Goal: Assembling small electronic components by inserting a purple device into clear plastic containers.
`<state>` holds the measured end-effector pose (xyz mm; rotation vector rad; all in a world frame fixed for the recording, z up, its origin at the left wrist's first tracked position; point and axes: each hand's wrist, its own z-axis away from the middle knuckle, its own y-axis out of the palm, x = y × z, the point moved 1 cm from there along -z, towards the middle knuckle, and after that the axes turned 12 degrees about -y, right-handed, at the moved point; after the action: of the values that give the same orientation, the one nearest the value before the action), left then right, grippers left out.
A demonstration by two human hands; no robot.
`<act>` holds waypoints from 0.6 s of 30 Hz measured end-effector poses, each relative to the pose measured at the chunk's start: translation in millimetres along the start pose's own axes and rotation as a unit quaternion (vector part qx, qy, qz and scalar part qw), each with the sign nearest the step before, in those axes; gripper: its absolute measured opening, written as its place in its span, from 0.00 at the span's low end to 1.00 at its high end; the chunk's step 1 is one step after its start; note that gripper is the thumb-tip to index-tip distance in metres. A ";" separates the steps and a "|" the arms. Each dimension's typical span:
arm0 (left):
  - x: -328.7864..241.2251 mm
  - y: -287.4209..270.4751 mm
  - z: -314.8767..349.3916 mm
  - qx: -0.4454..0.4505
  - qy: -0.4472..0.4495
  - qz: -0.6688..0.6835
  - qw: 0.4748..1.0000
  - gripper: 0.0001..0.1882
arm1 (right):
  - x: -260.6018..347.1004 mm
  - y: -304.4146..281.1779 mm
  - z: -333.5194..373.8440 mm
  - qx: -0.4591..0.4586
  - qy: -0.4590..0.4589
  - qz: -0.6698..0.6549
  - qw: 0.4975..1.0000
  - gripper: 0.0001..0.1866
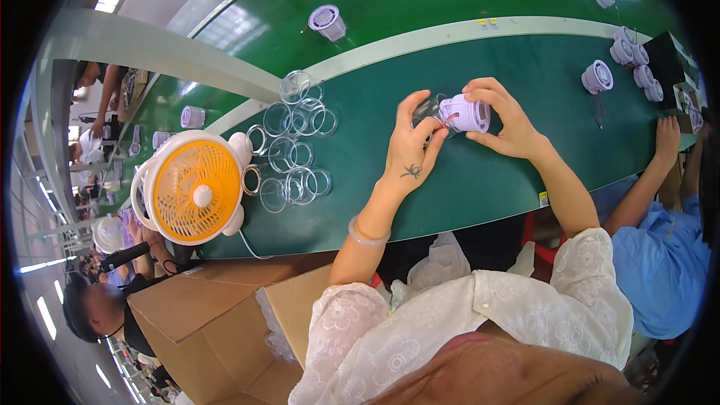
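The green tabletop (360, 210) carries an orange-and-white fan (196, 187); its nearest neighbours, loose clear cups (283, 154) just to its right, could be knocked together or rolled if it were nudged. Well right of the fan, above the tabletop, the right hand (511, 116) grips a pale lilac unit (471, 115) between thumb and fingers. The left hand (411, 142), on the unit's fan-facing side, has its fingers curled around a clear cup (430, 108). A loose grip could drop either piece; a skewed push could scratch the cup or pinch the thin red wire (453, 115). Small yellow-marked stickers (487, 24) sit on the pale rail beyond, farther off than the fan; their print is too small to read.
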<state>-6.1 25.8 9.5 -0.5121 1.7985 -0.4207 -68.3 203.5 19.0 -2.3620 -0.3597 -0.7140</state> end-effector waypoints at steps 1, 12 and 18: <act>0.7 0.8 0.7 -0.015 0.005 0.016 1.000 0.06 | 1.2 0.7 -0.5 0.002 -0.001 -0.001 1.000 0.28; 8.2 4.4 -0.6 -0.077 -0.118 0.329 0.934 0.08 | -2.7 26.3 0.1 -0.031 0.100 -0.295 0.950 0.24; -0.3 -4.7 3.2 -0.155 0.068 -0.007 0.986 0.16 | -1.3 11.2 1.4 -0.045 0.049 -0.264 0.962 0.25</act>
<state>-2.4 21.9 11.3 -0.7262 2.0067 -0.1878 -64.1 195.7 11.8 -2.3160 -0.9528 -1.1052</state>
